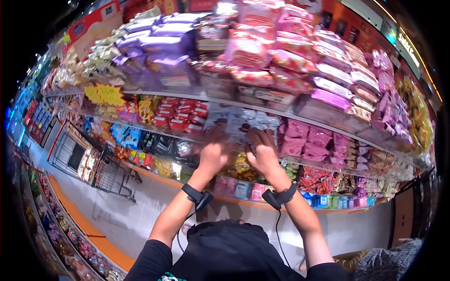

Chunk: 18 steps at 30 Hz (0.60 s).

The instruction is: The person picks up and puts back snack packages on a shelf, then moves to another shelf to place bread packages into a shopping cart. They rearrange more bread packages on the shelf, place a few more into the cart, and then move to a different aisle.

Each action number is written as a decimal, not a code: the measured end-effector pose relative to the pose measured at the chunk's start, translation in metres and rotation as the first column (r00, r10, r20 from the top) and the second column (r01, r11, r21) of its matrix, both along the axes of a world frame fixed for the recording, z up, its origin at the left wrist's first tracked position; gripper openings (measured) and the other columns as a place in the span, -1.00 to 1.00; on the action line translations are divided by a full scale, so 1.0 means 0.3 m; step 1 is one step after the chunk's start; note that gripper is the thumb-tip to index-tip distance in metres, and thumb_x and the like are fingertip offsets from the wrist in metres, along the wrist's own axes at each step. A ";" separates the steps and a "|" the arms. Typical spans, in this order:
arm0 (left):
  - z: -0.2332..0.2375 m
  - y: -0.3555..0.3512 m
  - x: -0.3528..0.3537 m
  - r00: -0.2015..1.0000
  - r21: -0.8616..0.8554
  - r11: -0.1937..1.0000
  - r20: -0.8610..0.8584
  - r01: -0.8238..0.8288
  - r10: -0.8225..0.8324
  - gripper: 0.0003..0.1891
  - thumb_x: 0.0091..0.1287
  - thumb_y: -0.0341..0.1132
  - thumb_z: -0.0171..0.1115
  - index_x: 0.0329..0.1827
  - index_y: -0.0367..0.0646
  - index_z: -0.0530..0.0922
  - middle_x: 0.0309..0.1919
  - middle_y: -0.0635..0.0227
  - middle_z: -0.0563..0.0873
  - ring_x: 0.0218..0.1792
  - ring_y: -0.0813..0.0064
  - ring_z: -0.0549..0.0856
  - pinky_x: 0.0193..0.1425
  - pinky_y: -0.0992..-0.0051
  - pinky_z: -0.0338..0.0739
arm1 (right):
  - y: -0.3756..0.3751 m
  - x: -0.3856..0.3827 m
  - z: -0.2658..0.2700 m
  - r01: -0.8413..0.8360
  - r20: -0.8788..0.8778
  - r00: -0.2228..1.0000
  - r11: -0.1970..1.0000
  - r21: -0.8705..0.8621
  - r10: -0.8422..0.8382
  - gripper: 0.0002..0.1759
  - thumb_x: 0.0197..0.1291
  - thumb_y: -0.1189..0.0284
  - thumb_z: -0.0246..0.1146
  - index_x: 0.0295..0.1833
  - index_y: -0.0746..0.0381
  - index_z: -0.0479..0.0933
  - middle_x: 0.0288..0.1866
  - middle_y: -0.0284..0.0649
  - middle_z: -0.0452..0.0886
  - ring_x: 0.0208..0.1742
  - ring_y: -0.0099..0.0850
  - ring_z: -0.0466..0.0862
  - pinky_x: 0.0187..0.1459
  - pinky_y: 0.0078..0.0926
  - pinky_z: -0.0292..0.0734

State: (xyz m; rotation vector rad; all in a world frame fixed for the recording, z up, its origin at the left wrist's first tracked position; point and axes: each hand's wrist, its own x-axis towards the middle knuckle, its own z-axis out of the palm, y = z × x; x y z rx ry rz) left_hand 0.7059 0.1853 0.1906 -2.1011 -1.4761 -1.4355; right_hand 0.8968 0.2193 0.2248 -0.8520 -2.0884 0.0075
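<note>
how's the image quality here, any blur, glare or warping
Head view: fisheye warping bows the shelves, with black corners; both hands look motion-smeared; highlights glint off the pink packs; soft shadows fall on the pale floor

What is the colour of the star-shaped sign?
The star-shaped sign is bright yellow, seen best in the head view.
</note>
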 end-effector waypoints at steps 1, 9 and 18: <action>-0.029 -0.023 -0.053 1.000 -0.004 1.000 0.017 -0.014 0.014 -0.66 0.16 -0.45 0.37 0.03 -0.24 0.59 0.24 0.08 0.57 0.27 -0.05 0.50 0.34 0.10 0.40 | -0.014 -0.056 -0.006 -0.040 -0.024 0.999 0.999 -0.018 0.040 -0.67 0.08 0.47 0.37 0.00 0.24 0.59 0.07 -0.05 0.61 0.11 -0.06 0.60 0.20 -0.13 0.48; -0.042 -0.116 -0.541 0.992 -0.093 0.990 -0.090 -0.102 0.093 -0.54 0.17 -0.45 0.34 0.18 -0.24 0.53 0.26 0.02 0.52 0.29 -0.05 0.47 0.41 0.12 0.34 | -0.029 -0.562 -0.021 -0.055 0.065 0.996 0.996 -0.065 0.059 -0.68 0.04 0.48 0.34 -0.04 0.26 0.55 -0.01 -0.02 0.58 0.06 -0.06 0.58 0.16 -0.17 0.50; -0.041 0.023 -0.768 0.890 -0.367 0.921 -0.452 -0.126 -0.058 -0.38 0.29 -0.22 0.30 0.43 -0.08 0.37 0.49 0.29 0.32 0.54 0.07 0.18 0.50 -0.18 0.10 | 0.110 -0.751 -0.109 0.333 0.465 0.782 0.909 0.251 -0.414 -0.77 0.12 0.45 0.18 -0.10 0.19 0.59 -0.13 -0.19 0.66 0.06 -0.20 0.60 0.46 0.10 0.15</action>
